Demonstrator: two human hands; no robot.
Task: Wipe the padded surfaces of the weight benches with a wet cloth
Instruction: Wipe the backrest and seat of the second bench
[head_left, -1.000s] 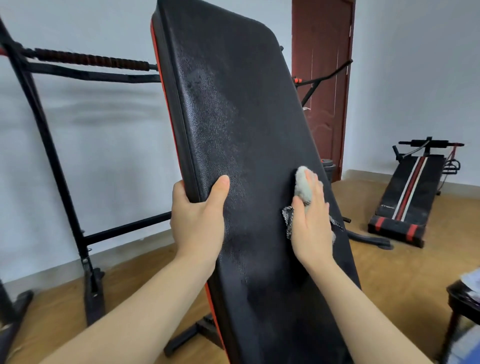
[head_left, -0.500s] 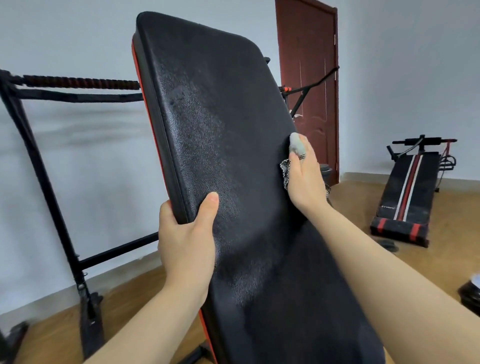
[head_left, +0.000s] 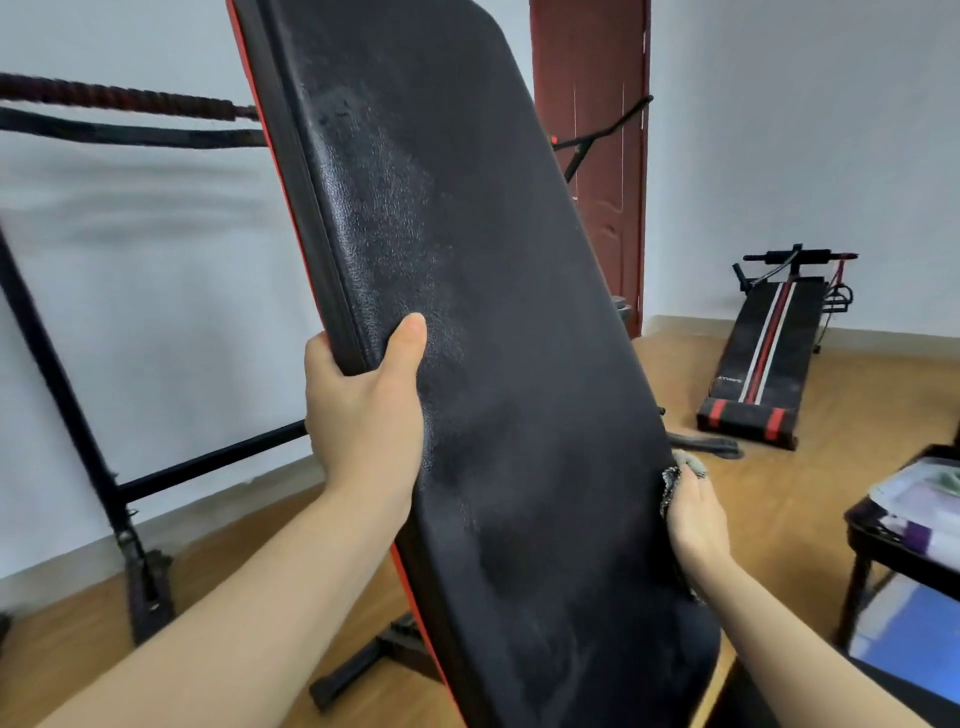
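A tall black padded bench back (head_left: 493, 322) with a red underside leans steeply in front of me, damp streaks showing on its leather. My left hand (head_left: 363, 400) grips its left edge, thumb on the front face. My right hand (head_left: 693, 512) presses a grey-white cloth (head_left: 675, 475) against the pad's right edge, low down. Most of the cloth is hidden under my fingers.
A black frame rack (head_left: 67, 364) with a ribbed bar stands at the left wall. A second bench (head_left: 763, 353), black with red and white stripes, lies on the wooden floor at the right. A brown door (head_left: 592, 156) is behind. A dark stool (head_left: 904, 525) with items sits at the right edge.
My right hand has slid the cloth from high on the pad's right side down to its lower right edge. My left hand kept its grip on the left edge.
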